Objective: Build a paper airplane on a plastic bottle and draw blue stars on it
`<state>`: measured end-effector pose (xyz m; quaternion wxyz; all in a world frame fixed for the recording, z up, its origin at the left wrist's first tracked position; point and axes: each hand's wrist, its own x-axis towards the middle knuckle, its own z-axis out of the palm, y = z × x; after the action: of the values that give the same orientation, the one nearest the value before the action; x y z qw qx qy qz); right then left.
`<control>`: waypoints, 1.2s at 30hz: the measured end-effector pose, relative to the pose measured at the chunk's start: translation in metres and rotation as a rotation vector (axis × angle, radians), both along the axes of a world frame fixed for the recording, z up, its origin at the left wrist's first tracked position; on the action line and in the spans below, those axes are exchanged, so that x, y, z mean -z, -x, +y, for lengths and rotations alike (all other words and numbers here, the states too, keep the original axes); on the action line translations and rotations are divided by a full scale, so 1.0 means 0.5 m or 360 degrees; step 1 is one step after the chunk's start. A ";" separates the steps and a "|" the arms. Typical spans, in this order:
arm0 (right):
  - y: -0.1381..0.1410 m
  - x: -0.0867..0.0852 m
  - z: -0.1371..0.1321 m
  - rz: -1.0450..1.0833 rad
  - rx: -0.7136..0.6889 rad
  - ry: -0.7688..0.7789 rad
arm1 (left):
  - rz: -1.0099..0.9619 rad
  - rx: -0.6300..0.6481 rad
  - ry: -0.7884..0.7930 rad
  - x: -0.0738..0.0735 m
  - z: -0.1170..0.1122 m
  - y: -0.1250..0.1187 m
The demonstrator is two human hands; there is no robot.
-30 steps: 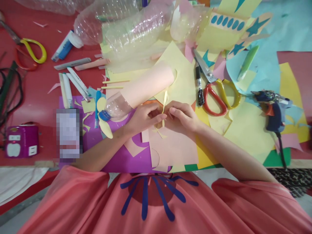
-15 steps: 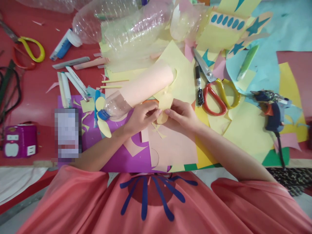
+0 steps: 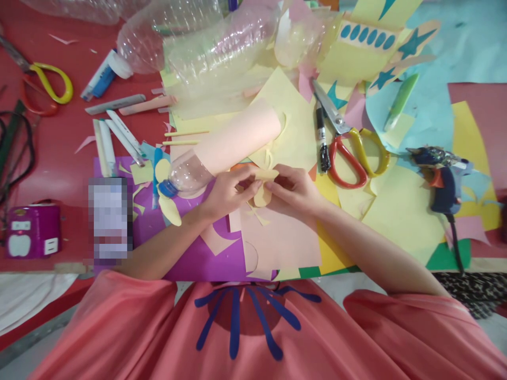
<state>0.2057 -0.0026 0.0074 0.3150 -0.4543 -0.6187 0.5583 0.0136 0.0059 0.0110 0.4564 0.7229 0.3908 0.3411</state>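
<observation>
My left hand (image 3: pixel 227 192) and my right hand (image 3: pixel 295 191) meet at the middle of the table, both pinching a small yellow paper cut-out (image 3: pixel 262 191) between fingertips. The piece is folded or bent between them. Just beyond my hands lies a clear plastic bottle (image 3: pixel 190 173) with a blue cap, its body wrapped in a peach paper tube (image 3: pixel 237 138). Under my hands lie a peach sheet (image 3: pixel 281 240) and a purple sheet (image 3: pixel 190 258).
Red-and-yellow scissors (image 3: pixel 348 145) and a black marker (image 3: pixel 322 134) lie to the right, a blue glue gun (image 3: pixel 443 179) farther right. Glue sticks (image 3: pixel 119 134), other scissors (image 3: pixel 43 87), empty bottles (image 3: pixel 190 37) and a purple power socket (image 3: pixel 31 232) are at left. Coloured paper covers the table.
The yellow cut-out was held edge-on as a thin strip a second ago; my fingers have turned and bent it, and it now shows its flat face lower between my hands.
</observation>
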 end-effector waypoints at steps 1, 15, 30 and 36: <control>0.001 -0.002 0.000 -0.0015 0.0003 -0.0036 | -0.0005 0.0016 -0.0026 0.002 0.001 0.001; -0.002 -0.006 0.002 0.0170 0.0031 -0.0037 | -0.0057 -0.0064 -0.0165 0.009 0.000 0.004; 0.004 0.001 0.003 0.0041 0.0149 0.0031 | -0.0087 -0.0137 0.0039 0.001 -0.001 0.002; 0.007 0.000 0.000 0.0044 0.0149 0.0003 | -0.0151 -0.0104 0.0139 0.004 0.002 -0.005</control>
<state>0.2022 -0.0025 0.0076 0.3488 -0.4751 -0.5918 0.5499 0.0160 0.0067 0.0090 0.4942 0.6721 0.4067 0.3722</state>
